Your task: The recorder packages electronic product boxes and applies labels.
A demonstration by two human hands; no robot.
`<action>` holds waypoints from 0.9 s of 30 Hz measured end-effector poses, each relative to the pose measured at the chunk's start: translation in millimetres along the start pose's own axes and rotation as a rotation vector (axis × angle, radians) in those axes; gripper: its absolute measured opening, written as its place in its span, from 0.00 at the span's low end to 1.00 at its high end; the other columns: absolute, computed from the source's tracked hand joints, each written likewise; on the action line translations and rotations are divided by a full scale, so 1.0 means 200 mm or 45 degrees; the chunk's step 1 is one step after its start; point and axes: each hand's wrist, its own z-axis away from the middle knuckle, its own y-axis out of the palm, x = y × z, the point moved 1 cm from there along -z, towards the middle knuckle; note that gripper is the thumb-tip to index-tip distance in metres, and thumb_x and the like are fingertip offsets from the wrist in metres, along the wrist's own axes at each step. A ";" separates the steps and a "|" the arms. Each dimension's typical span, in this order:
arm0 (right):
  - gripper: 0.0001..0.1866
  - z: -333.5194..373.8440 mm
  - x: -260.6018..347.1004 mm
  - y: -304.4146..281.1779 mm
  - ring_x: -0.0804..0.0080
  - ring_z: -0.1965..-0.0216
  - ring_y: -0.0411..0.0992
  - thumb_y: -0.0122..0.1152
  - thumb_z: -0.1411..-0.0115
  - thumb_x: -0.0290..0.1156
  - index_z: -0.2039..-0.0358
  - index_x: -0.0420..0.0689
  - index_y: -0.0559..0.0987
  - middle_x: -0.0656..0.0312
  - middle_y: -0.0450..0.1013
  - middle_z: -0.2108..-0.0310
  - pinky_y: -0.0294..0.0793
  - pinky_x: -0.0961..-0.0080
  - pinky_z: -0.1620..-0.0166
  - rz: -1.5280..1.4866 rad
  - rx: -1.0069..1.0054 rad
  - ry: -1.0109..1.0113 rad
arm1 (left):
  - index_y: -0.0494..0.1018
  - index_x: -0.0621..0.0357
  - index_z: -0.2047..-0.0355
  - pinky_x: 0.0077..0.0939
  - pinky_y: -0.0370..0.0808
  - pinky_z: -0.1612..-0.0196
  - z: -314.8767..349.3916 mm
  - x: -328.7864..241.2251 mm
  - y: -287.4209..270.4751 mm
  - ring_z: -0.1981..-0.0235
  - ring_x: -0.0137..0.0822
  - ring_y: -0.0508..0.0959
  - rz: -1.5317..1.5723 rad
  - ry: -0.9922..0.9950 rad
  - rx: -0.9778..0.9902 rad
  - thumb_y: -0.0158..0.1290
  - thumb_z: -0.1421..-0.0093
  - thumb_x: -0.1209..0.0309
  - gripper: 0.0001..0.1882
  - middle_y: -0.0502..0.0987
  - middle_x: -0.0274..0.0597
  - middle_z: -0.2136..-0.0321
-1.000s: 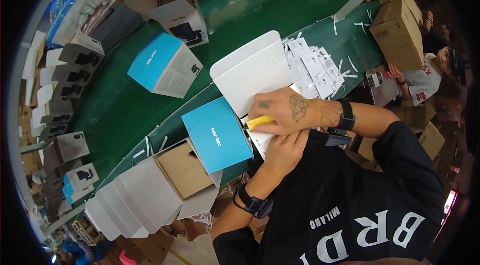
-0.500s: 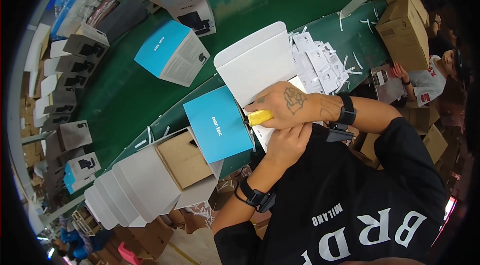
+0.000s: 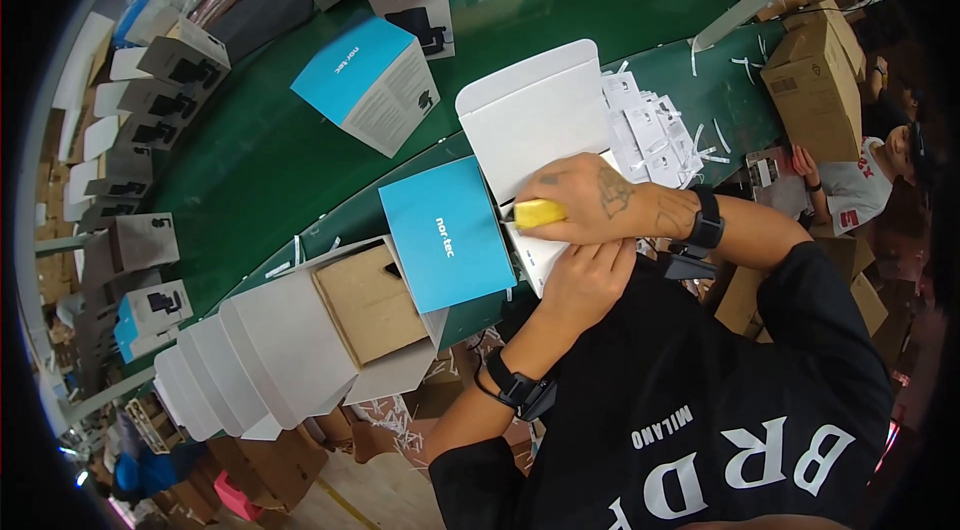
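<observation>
My right hand [image 3: 585,195] is closed around a yellow cutter [image 3: 540,214], its dark tip pointing left at the edge of a white box [image 3: 535,255]. The box's wide white lid [image 3: 535,110] stands folded up on the far side. Just below, my left hand [image 3: 592,280] grips the near part of the box, fingers bent and pressed together close under the right hand. Both hands hide much of the box. Touching its left side is a blue carton [image 3: 447,235]. A pile of small white packets [image 3: 655,135] lies beyond my right hand.
An open carton with a cardboard insert [image 3: 370,305] lies at the left, beside stacked grey-white flaps [image 3: 235,360]. Another blue-topped carton [image 3: 370,85] stands farther off on the green table [image 3: 250,180]. Brown boxes [image 3: 815,85] and a co-worker [image 3: 860,175] are at right.
The view has shifted slightly. My right hand has moved a little up along the box edge with the cutter. The left hand keeps its place on the box.
</observation>
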 end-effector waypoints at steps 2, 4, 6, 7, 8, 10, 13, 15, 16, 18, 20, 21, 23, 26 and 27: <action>0.13 -0.01 0.01 -0.01 0.54 0.67 0.80 0.70 0.50 0.35 0.63 0.49 0.84 0.58 0.80 0.69 0.80 0.61 0.63 0.217 -0.064 0.147 | 0.81 0.62 0.57 0.33 0.79 0.56 -0.02 0.00 -0.02 0.58 0.40 0.81 0.052 -0.013 0.087 0.56 0.47 0.76 0.16 0.82 0.44 0.59; 0.11 -0.04 0.02 0.03 0.53 0.66 0.80 0.69 0.48 0.36 0.64 0.49 0.84 0.58 0.80 0.68 0.80 0.61 0.63 0.059 -0.058 0.171 | 0.82 0.60 0.57 0.33 0.79 0.58 -0.02 0.00 -0.04 0.61 0.41 0.82 0.070 -0.042 0.160 0.58 0.48 0.77 0.16 0.82 0.43 0.61; 0.08 -0.07 0.00 0.06 0.56 0.71 0.79 0.63 0.42 0.38 0.65 0.49 0.82 0.57 0.78 0.72 0.79 0.61 0.67 -0.077 -0.078 0.124 | 0.82 0.59 0.59 0.34 0.79 0.60 -0.03 0.00 -0.02 0.65 0.43 0.82 0.058 -0.019 0.068 0.60 0.45 0.77 0.12 0.83 0.43 0.64; 0.08 -0.06 0.00 0.08 0.57 0.73 0.78 0.59 0.39 0.40 0.67 0.50 0.81 0.56 0.77 0.74 0.78 0.62 0.69 -0.084 -0.002 0.216 | 0.83 0.59 0.59 0.35 0.79 0.61 -0.04 -0.01 -0.02 0.66 0.44 0.82 0.015 0.003 0.012 0.61 0.43 0.77 0.11 0.83 0.43 0.66; 0.13 -0.08 -0.01 0.08 0.52 0.69 0.81 0.55 0.39 0.44 0.68 0.52 0.83 0.53 0.80 0.71 0.79 0.56 0.67 -0.100 0.121 0.293 | 0.82 0.60 0.59 0.38 0.79 0.60 -0.06 -0.03 -0.02 0.66 0.46 0.82 0.016 -0.032 0.008 0.60 0.46 0.79 0.13 0.83 0.45 0.65; 0.13 -0.11 0.03 -0.04 0.50 0.70 0.81 0.60 0.43 0.43 0.69 0.47 0.82 0.49 0.79 0.72 0.79 0.56 0.68 0.058 0.290 0.332 | 0.81 0.61 0.59 0.42 0.79 0.58 -0.07 -0.02 0.02 0.65 0.49 0.82 0.087 -0.011 0.010 0.60 0.51 0.80 0.16 0.82 0.48 0.66; 0.13 -0.09 0.02 -0.03 0.48 0.70 0.80 0.63 0.46 0.42 0.70 0.45 0.81 0.48 0.79 0.74 0.79 0.56 0.68 0.199 0.240 0.316 | 0.80 0.63 0.58 0.46 0.79 0.56 -0.10 -0.06 0.03 0.63 0.52 0.82 0.115 0.009 0.044 0.60 0.54 0.80 0.19 0.82 0.51 0.65; 0.13 -0.07 0.04 -0.08 0.46 0.71 0.79 0.64 0.48 0.42 0.71 0.44 0.80 0.49 0.78 0.75 0.79 0.56 0.68 0.238 0.197 0.257 | 0.80 0.63 0.58 0.46 0.79 0.55 -0.11 -0.08 0.04 0.62 0.53 0.82 0.103 0.011 0.117 0.60 0.53 0.80 0.19 0.82 0.51 0.64; 0.13 -0.05 0.04 -0.10 0.46 0.71 0.79 0.64 0.48 0.42 0.71 0.44 0.80 0.49 0.78 0.75 0.79 0.56 0.68 0.229 0.176 0.265 | 0.80 0.64 0.58 0.46 0.79 0.54 -0.11 -0.09 0.04 0.62 0.54 0.82 0.086 -0.018 0.168 0.60 0.52 0.80 0.18 0.82 0.52 0.64; 0.14 0.01 0.07 -0.13 0.46 0.72 0.79 0.64 0.48 0.41 0.70 0.44 0.80 0.49 0.78 0.76 0.79 0.56 0.68 0.062 0.067 0.259 | 0.79 0.64 0.57 0.46 0.79 0.53 -0.11 -0.09 0.05 0.61 0.55 0.82 0.064 -0.048 0.239 0.60 0.51 0.79 0.18 0.82 0.53 0.64; 0.13 0.09 0.08 -0.17 0.48 0.74 0.78 0.64 0.46 0.41 0.69 0.45 0.79 0.52 0.77 0.77 0.77 0.57 0.70 -0.076 -0.146 0.236 | 0.79 0.65 0.58 0.47 0.78 0.50 -0.12 -0.10 0.05 0.59 0.56 0.82 0.047 -0.081 0.186 0.60 0.49 0.79 0.15 0.83 0.55 0.62; 0.12 0.15 0.05 -0.18 0.51 0.75 0.77 0.64 0.43 0.41 0.69 0.46 0.78 0.54 0.76 0.77 0.76 0.57 0.72 -0.133 -0.320 0.230 | 0.79 0.65 0.58 0.47 0.78 0.48 -0.12 -0.12 0.05 0.57 0.57 0.82 0.035 -0.103 0.160 0.60 0.47 0.78 0.14 0.83 0.56 0.61; 0.09 0.29 -0.08 -0.30 0.55 0.76 0.77 0.65 0.42 0.38 0.65 0.47 0.80 0.55 0.76 0.76 0.77 0.62 0.71 -0.081 -0.688 0.409 | 0.79 0.65 0.59 0.48 0.77 0.46 -0.14 -0.12 0.05 0.56 0.57 0.83 0.079 -0.115 0.133 0.60 0.46 0.78 0.13 0.83 0.56 0.60; 0.11 0.54 -0.37 -0.47 0.67 0.73 0.80 0.69 0.41 0.35 0.61 0.45 0.81 0.57 0.79 0.73 0.78 0.73 0.67 -0.265 -1.117 0.826 | 0.80 0.66 0.59 0.49 0.75 0.41 -0.17 -0.11 0.03 0.52 0.56 0.83 0.168 -0.092 0.069 0.60 0.44 0.77 0.12 0.83 0.57 0.58; 0.12 0.60 -0.44 -0.49 0.69 0.71 0.80 0.69 0.40 0.36 0.60 0.44 0.82 0.57 0.80 0.72 0.78 0.74 0.66 -0.287 -1.180 0.959 | 0.79 0.67 0.58 0.49 0.74 0.39 -0.17 -0.10 0.02 0.51 0.54 0.83 0.312 -0.207 0.064 0.59 0.44 0.77 0.12 0.83 0.58 0.57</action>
